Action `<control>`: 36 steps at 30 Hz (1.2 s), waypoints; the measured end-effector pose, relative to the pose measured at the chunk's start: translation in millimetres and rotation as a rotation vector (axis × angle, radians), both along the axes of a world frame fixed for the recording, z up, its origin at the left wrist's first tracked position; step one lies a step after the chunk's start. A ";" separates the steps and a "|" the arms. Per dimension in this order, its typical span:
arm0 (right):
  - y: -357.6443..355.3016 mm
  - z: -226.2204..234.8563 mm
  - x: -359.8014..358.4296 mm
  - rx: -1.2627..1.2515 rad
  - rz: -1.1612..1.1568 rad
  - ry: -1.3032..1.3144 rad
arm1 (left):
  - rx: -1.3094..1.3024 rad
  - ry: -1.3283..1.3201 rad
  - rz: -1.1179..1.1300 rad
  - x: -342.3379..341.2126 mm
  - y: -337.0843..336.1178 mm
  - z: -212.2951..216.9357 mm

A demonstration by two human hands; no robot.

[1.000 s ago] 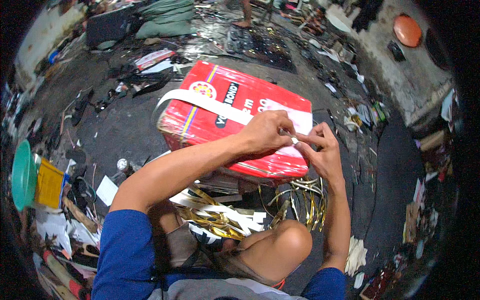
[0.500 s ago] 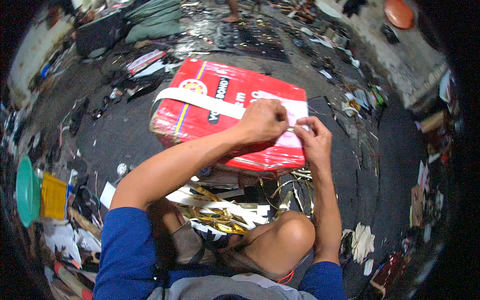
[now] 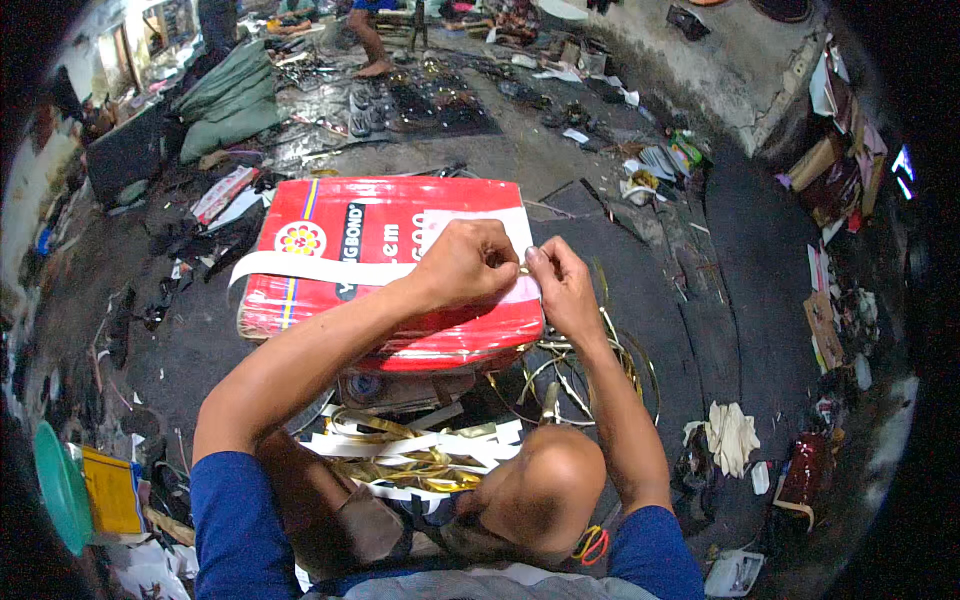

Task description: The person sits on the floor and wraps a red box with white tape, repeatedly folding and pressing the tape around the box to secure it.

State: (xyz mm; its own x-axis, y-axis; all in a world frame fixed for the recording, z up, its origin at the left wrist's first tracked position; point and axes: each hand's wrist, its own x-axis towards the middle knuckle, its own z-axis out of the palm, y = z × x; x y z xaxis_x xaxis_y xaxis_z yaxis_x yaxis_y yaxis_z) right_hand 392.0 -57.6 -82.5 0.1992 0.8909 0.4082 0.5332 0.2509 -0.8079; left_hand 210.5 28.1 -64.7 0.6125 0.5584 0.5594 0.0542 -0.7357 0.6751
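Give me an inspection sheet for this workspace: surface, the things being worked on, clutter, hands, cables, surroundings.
Surface: dark, dirty floor, the person seated on it.
Job's things: red glossy block with a white strip across it; a thin gold strip pinched between both hands at its right edge.
Clutter: gold and white strip offcuts by the knees, gold loops, a white rag, paper scraps.
Grippers: left hand closed, right hand pinching, fingertips meeting.
Cables: nothing seen.
Surroundings: green bowl and yellow box at left; another person's foot at top.
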 end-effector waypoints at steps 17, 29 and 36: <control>-9.8 -33.7 1.8 -0.308 0.163 1.094 | 0.106 -0.073 0.003 18.3 -4.1 -5.6; 39.1 9.2 7.3 -0.074 -0.254 -0.236 | -0.082 -0.078 0.007 15.3 -8.7 -4.7; 48.8 -76.2 10.0 -0.046 -0.217 0.224 | -0.066 -0.038 0.000 11.5 -6.2 -2.7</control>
